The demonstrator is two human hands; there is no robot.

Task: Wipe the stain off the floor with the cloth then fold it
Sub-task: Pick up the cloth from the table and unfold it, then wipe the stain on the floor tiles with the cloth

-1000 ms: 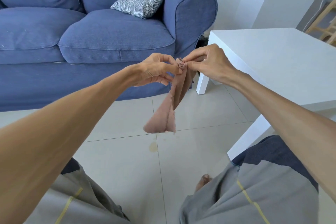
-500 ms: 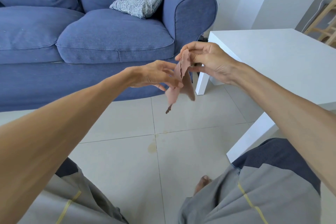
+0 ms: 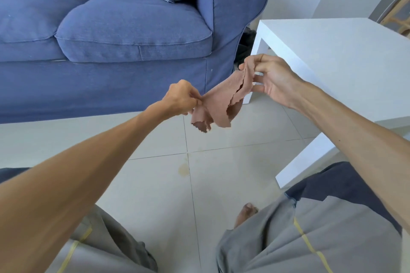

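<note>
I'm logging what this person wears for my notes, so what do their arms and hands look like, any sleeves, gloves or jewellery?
Both forearms are bare as far as the frame shows, with no sleeves in view. The left hand and right hand have no gloves, and no rings, watch or bracelets are visible on the fingers or wrists.

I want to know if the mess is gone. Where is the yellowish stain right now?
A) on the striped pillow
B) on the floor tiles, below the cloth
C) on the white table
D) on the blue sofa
B: the stain sits on the floor by a tile line, while both hands hold the cloth up in the air above it.
</note>
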